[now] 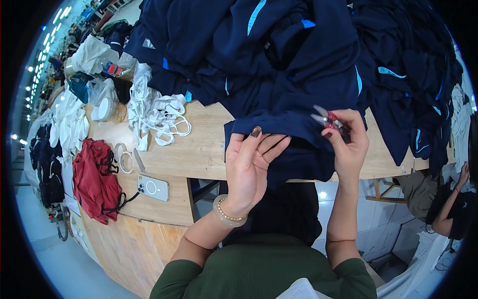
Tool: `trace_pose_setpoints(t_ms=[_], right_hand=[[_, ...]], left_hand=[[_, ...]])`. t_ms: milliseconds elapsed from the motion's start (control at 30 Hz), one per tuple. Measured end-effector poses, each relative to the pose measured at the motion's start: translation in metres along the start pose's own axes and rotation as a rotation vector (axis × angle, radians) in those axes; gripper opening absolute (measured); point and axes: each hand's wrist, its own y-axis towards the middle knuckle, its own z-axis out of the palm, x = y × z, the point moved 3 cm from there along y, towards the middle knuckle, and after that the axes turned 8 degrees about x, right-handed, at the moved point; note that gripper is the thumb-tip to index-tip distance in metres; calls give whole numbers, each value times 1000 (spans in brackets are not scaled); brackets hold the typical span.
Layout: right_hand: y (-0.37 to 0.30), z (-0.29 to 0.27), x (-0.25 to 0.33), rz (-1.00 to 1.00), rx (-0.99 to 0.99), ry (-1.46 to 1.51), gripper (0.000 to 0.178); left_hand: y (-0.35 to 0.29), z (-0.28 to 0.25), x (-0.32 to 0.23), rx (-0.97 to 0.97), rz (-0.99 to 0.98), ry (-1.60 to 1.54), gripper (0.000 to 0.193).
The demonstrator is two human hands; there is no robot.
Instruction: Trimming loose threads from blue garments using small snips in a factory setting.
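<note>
A navy blue garment (294,124) hangs over the table's near edge in front of me, part of a big heap of the same cloth. At its upper fold my left hand (254,167) has the edge between thumb and fingers, the other fingers curled loosely. A pair of thread snips (332,120) with red handles sits in my right hand (352,147). Its two pointed blades are apart and point left, just above the cloth. Between the blades I see no thread.
The wooden table (199,129) carries the navy pile (239,55), white straps (169,117), tape rolls (124,158), a phone (153,187) and a red cloth bag (97,179) at left. At right, another person's arm (450,207) is beyond a wooden stool (386,197).
</note>
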Motion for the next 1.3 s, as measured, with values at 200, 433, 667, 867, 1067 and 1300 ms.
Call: trace_pose_setpoints(t_ms=[200,433,667,867,1067,1300], right_hand=[[-1,4,0,-69,31,-78,26],[6,16,15,-157,84,-174,29],[6,14,20,-155,54,-212,29],[4,15,14,-90,60,-194,31],[-1,25,11,-13,232,-130,37],[12,16,-4,139,193,224,9]], left_hand=[[-1,-1,2,16,-16,8,19],[-2,6,-1,2,-29,1,14],[-2,2,0,-4,-3,77,20],[-2,1,0,17,8,79,19],[-3,2,-3,-1,-24,29,19],[5,-12,-4,21,-146,580,21]])
